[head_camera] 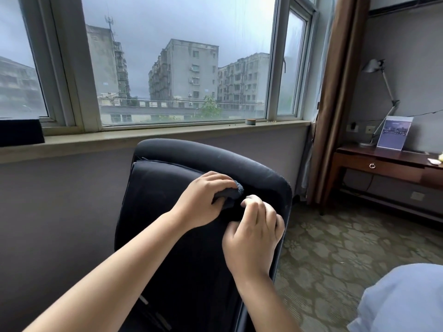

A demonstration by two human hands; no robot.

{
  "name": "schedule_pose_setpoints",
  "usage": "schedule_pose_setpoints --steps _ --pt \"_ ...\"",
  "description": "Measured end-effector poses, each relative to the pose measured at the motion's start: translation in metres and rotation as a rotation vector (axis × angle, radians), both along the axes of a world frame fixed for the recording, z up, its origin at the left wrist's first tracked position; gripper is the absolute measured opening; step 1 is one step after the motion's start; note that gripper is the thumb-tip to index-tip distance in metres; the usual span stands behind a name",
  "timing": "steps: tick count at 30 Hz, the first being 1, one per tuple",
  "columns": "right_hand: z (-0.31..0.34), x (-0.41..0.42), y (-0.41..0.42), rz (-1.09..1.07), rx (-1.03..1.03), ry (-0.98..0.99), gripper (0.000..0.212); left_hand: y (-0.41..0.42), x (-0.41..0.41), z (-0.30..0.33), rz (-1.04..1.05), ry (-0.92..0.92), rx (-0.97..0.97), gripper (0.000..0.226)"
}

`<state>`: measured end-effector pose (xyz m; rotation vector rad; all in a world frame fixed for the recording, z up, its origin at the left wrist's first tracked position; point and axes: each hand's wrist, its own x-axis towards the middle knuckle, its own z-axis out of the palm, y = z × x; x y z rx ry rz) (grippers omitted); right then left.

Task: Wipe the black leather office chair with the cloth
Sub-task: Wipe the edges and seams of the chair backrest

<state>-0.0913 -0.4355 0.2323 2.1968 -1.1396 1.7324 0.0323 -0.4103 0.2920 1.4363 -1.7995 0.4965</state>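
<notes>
The window (177,61) is filling the wall behind the chair (167,188), whose black backrest is standing just below the sill. To the chair's right a wooden desk (383,161) is sitting against the wall. The left hand (203,200) is curling its fingers around the dark cloth (230,194) against the chair's upper back. The right hand (254,236), fingers bent together, is pinching the cloth's edge.
</notes>
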Motion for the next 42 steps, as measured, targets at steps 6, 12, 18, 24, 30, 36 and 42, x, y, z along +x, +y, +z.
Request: schedule_pose_setpoints --steps 6,12,18,24,30,36,42 --pt "0.006 0.000 -0.005 0.013 0.010 0.003 0.028 -0.003 0.003 0.001 0.119 -0.105 -0.022 0.041" --pt "0.005 0.004 -0.010 0.046 0.016 0.029 0.026 -0.004 -0.006 0.002 0.169 0.025 -0.010 0.037" --pt "0.002 0.006 -0.014 0.063 -0.012 0.004 0.025 -0.002 -0.007 0.000 0.098 0.013 0.009 0.039" --pt "0.004 0.009 -0.018 0.084 -0.022 -0.005 0.024 -0.003 0.020 0.000 0.247 -0.059 0.013 0.037" --pt "0.004 0.014 -0.023 0.093 -0.033 -0.003 0.021 -0.003 0.041 -0.003 0.414 0.074 -0.037 0.035" --pt "0.000 0.017 -0.021 0.067 -0.026 -0.021 0.016 -0.006 0.025 -0.007 0.202 -0.039 -0.051 0.032" --pt "-0.001 0.020 -0.024 0.048 -0.033 0.002 0.016 -0.013 0.024 -0.010 0.267 -0.192 -0.111 0.032"
